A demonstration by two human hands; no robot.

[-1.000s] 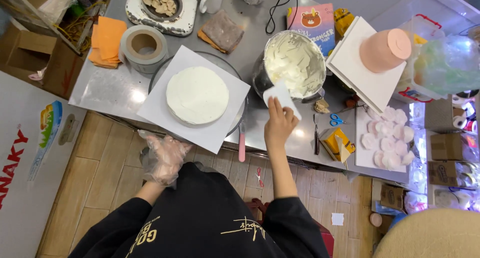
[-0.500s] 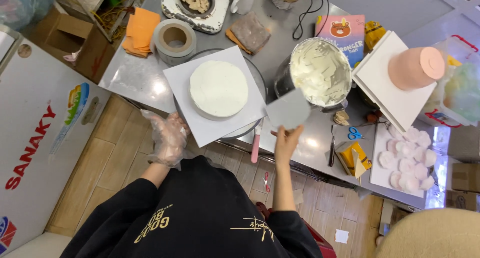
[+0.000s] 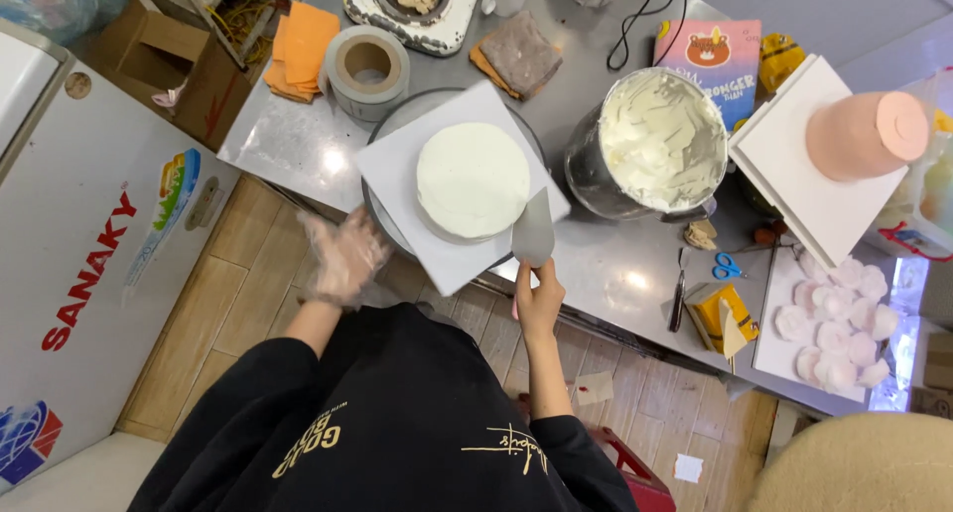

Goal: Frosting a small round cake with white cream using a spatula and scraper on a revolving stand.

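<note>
A round white cake layer (image 3: 473,180) lies on a square white board (image 3: 402,165) atop a turntable on the steel table. My right hand (image 3: 537,299) grips a flat metal scraper (image 3: 533,231) whose blade stands at the board's right front edge, beside the cake. My left hand (image 3: 344,257), in a clear plastic glove, hovers with fingers spread just off the table's front edge, left of the board, holding nothing. A metal bowl of white cream (image 3: 660,140) stands right of the cake.
A pink frosted cake (image 3: 864,133) sits on a white board at the right. A tape roll (image 3: 367,67), orange cloths (image 3: 301,44), blue scissors (image 3: 727,267), a yellow box (image 3: 722,314) and a tray of pale pink discs (image 3: 839,323) are on the table. A white chest freezer (image 3: 89,244) stands at left.
My right hand has brought the scraper from the cream bowl down and left to the cake board's edge. The gloved left hand stays near the table's front edge.
</note>
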